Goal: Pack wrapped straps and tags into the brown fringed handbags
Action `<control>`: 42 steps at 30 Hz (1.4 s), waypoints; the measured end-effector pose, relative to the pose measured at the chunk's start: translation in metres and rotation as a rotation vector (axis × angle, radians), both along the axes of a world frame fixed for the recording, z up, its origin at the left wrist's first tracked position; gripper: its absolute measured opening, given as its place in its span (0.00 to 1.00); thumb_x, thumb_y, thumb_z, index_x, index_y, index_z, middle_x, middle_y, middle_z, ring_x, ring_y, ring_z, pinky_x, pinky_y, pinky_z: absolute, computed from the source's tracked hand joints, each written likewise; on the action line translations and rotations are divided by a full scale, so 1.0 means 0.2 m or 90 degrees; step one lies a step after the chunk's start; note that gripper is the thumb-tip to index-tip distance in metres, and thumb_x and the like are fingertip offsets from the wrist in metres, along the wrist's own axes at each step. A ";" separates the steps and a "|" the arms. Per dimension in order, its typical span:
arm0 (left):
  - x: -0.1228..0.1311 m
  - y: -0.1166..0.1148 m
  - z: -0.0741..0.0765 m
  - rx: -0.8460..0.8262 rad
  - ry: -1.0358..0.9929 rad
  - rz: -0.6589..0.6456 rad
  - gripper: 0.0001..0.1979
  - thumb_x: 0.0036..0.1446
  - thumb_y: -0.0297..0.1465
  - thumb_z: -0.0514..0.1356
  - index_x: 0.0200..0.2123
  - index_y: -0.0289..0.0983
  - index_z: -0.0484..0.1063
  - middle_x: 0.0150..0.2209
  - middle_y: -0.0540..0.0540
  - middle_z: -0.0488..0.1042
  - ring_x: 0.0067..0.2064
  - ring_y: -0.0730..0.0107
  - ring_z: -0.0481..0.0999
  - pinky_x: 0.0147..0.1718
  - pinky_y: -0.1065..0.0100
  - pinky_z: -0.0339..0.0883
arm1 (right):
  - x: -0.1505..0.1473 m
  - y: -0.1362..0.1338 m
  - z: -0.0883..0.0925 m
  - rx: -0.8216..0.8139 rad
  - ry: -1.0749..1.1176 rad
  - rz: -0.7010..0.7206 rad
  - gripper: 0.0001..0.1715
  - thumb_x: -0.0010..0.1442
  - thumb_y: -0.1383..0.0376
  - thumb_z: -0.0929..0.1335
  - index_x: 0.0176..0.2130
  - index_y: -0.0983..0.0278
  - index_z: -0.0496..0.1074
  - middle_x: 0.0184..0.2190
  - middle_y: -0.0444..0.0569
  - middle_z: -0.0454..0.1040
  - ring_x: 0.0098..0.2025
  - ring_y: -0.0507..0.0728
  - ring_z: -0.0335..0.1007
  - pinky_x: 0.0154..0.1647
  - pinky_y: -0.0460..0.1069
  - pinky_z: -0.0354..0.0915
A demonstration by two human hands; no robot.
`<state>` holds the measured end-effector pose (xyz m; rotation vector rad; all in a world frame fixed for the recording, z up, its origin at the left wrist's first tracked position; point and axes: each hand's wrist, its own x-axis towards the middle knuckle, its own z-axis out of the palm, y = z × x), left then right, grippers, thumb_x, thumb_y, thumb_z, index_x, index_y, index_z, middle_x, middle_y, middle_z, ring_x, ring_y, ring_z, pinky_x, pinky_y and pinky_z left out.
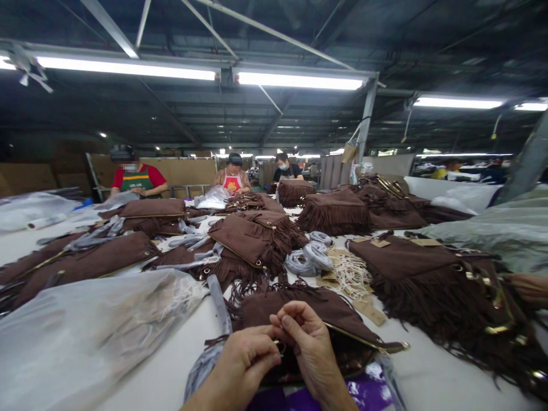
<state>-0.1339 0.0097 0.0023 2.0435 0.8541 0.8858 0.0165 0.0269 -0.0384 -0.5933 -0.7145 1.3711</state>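
A dark brown fringed bag [259, 305] lies in front of me, its gold zipper [357, 334] running along an open edge. Above it, my left hand [246, 359] is closed, thumb and fingers pinched near a small gold-coloured fitting. My right hand [310, 342] is beside it with its fingertips pinched together, almost meeting the left fingers. Whatever is in either pinch is too small to make out. Grey wrapping [220, 305] covers a strap at the bag's left side. Beneath the bag shows shiny purple material [370, 391].
Beyond the bag lie grey wrapped coils [308, 260], white strings [353, 277] and card tags [371, 313]. Clear plastic [98, 337] covers the left front. More brown bags [406, 265] crowd the table. At right, another person's hand [531, 288] reaches in; several people sit opposite.
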 end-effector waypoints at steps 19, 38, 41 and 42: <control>-0.02 0.05 -0.07 -0.086 -0.100 0.025 0.13 0.55 0.36 0.59 0.23 0.36 0.74 0.28 0.46 0.74 0.33 0.66 0.72 0.37 0.69 0.62 | 0.07 0.04 -0.04 0.070 -0.292 0.086 0.28 0.50 0.44 0.74 0.35 0.66 0.79 0.14 0.37 0.60 0.17 0.44 0.50 0.18 0.42 0.44; -0.03 0.05 -0.06 -0.064 -0.059 0.129 0.15 0.58 0.37 0.55 0.22 0.37 0.64 0.29 0.48 0.66 0.33 0.68 0.67 0.34 0.70 0.59 | 0.06 0.00 -0.02 0.100 -0.326 0.101 0.23 0.50 0.47 0.74 0.29 0.65 0.76 0.14 0.38 0.64 0.15 0.44 0.48 0.17 0.42 0.45; -0.03 0.03 -0.04 -0.057 -0.014 0.133 0.13 0.56 0.35 0.53 0.22 0.37 0.65 0.28 0.49 0.66 0.32 0.68 0.66 0.33 0.70 0.58 | 0.05 0.00 -0.02 0.090 -0.381 0.083 0.25 0.50 0.46 0.74 0.28 0.65 0.76 0.14 0.41 0.68 0.13 0.44 0.50 0.14 0.41 0.44; -0.03 0.02 -0.03 -0.058 0.000 0.132 0.12 0.56 0.34 0.53 0.22 0.37 0.66 0.28 0.49 0.66 0.32 0.68 0.66 0.33 0.70 0.58 | 0.05 0.00 -0.02 0.093 -0.398 0.078 0.25 0.50 0.46 0.74 0.27 0.65 0.76 0.15 0.42 0.69 0.13 0.45 0.52 0.14 0.41 0.46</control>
